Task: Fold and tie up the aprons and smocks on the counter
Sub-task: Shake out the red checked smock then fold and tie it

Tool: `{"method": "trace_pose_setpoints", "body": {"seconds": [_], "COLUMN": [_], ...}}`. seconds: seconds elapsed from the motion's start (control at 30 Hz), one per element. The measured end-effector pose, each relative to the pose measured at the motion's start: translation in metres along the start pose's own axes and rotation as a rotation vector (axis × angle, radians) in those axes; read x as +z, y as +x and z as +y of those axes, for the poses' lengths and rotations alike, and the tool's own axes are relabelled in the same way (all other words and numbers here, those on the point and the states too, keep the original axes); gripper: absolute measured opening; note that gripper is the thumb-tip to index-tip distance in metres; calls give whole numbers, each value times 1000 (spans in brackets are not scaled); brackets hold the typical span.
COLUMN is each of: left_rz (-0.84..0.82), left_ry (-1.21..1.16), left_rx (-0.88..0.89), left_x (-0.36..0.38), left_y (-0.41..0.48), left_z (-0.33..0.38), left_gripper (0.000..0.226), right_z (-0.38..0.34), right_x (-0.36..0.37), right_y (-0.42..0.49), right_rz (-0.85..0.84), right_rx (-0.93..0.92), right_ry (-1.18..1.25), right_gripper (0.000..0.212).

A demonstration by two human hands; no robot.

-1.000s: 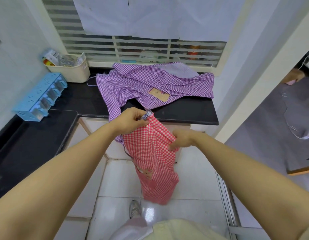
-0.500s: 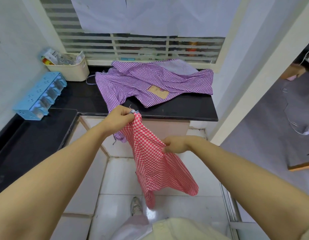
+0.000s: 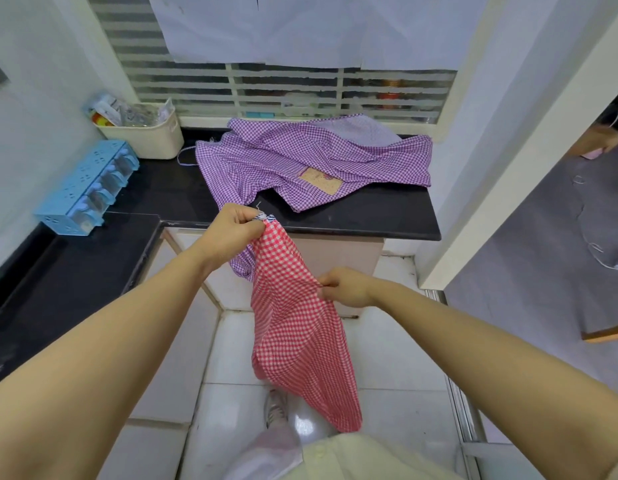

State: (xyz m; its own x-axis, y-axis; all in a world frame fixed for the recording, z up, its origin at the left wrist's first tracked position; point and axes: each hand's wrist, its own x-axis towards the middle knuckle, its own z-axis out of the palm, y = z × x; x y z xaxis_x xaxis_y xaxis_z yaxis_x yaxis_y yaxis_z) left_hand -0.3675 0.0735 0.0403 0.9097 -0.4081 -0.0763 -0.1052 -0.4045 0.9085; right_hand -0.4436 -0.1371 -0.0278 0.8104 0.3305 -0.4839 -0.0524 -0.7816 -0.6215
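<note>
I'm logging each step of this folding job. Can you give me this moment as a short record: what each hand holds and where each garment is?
left hand: pinches the top corner of the red checked garment
right hand: pinches its edge lower down
red checked garment: hangs unfolded in front of the counter
purple checked garment: lies crumpled on the counter, one end hanging over the front edge
also on counter: cream basket, blue rack

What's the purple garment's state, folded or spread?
Spread, not folded. The purple garment lies rumpled across the black counter, its patch pocket showing and one end hanging over the front edge.
</note>
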Motion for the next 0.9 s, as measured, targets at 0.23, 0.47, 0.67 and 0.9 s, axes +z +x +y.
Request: {"method": "trace_pose_setpoints", "body": {"seconds": [0.23,0.47,0.67,0.9], "left_rz": [-38,-82,-35,335], "left_ry": [-9,-1,67,262], "left_rx": [11,4,-1,17], "left_x": [-2,-11,-19,-23], "left_y": [2,1,0,7], "left_z": [11,14,4,-21], "left_gripper": [29,32,33,26], "right_z": [-2,-12,-24,-20], "right_x": [5,5,4,-1], "right_y": [6,8,9,12], "right_rz": [272,197,260,624], "right_rx": [-110,-125,-96,-70], "right_ry": [222,517,497,546], "right_gripper": [17,20,18,8]}}
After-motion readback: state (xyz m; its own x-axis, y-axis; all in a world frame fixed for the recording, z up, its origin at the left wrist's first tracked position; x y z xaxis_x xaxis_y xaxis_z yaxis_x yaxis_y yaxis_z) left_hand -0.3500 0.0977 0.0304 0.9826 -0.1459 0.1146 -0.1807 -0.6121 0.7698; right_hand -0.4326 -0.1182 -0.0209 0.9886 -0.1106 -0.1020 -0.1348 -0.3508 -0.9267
